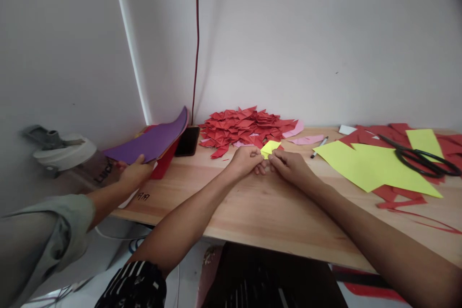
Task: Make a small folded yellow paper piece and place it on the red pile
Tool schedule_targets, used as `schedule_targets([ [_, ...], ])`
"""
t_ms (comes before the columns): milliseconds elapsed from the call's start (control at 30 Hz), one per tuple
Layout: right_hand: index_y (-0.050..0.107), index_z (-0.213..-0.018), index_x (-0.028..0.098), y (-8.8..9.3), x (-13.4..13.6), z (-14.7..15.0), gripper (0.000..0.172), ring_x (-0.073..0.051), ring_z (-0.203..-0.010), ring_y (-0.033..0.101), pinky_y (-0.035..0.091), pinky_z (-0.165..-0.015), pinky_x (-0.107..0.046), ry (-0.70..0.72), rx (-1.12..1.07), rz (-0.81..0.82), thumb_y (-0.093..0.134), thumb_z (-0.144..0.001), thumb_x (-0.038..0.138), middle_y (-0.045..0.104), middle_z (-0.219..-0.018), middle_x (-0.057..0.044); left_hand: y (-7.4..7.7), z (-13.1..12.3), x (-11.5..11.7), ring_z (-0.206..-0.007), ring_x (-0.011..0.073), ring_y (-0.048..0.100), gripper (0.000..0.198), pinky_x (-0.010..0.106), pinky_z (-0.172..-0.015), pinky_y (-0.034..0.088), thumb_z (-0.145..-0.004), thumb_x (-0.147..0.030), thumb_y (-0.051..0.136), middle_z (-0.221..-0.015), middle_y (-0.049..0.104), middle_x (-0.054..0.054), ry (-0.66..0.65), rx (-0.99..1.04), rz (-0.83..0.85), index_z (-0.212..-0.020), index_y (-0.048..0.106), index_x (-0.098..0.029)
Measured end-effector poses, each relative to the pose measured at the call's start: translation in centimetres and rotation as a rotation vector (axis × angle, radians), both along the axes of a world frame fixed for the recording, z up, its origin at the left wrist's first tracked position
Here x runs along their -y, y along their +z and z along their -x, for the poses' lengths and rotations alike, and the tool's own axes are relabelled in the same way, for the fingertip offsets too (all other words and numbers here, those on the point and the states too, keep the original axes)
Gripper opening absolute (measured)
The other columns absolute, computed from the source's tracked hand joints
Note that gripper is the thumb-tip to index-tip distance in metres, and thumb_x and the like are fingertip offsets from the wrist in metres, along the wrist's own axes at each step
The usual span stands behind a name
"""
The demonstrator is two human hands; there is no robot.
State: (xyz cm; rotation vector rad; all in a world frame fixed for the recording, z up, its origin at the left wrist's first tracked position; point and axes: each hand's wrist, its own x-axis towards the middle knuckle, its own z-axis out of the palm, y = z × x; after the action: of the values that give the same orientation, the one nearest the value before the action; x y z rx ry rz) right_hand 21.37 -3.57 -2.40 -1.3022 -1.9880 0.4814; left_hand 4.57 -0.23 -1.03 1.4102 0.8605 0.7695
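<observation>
A small folded piece of yellow paper (270,147) is pinched between my two hands, just above the wooden table. My left hand (248,160) grips its left edge with thumb and fingers closed. On the lower right side, my right hand (288,162) holds the same piece in a pinch. Right behind my hands lies a heap of folded red paper pieces (245,125). Fingertips cover part of the yellow paper, so its exact fold is hard to make out.
At the left, another person's hand (137,173) holds purple sheets (151,142). Nearby are a phone (187,141) and a lidded bottle (72,159). To the right lie a pen (319,147), a large yellow sheet (375,166), black-handled scissors (422,162) and red scraps (395,132).
</observation>
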Motion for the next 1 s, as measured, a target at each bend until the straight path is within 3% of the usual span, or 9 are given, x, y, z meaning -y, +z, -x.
schedule_targets([
  [433, 0.033, -0.058, 0.022, -0.4, -0.3, 0.1, 0.026, -0.012, -0.052, 0.039, 0.027, -0.051, -0.026, -0.056, 0.048, -0.003, 0.045, -0.081, 0.029, 0.041, -0.051, 0.003, -1.1, -0.1, -0.2, -0.042, 0.0083, 0.060, 0.017, 0.014, -0.038, 0.041, -0.077, -0.001, 0.048, -0.053, 0.061, -0.002, 0.018, -0.044, -0.013, -0.064, 0.050, -0.012],
  [1000, 0.037, -0.059, 0.022, -0.3, -0.3, -0.1, 0.022, -0.013, -0.052, 0.041, 0.029, -0.051, -0.026, -0.045, 0.112, 0.010, 0.043, -0.080, 0.027, 0.045, -0.051, 0.003, -1.0, 0.0, 0.3, -0.043, 0.0093, 0.060, 0.019, 0.015, -0.041, 0.041, -0.076, -0.004, 0.047, -0.050, 0.059, -0.001, -0.010, -0.044, -0.043, -0.061, 0.053, -0.013],
])
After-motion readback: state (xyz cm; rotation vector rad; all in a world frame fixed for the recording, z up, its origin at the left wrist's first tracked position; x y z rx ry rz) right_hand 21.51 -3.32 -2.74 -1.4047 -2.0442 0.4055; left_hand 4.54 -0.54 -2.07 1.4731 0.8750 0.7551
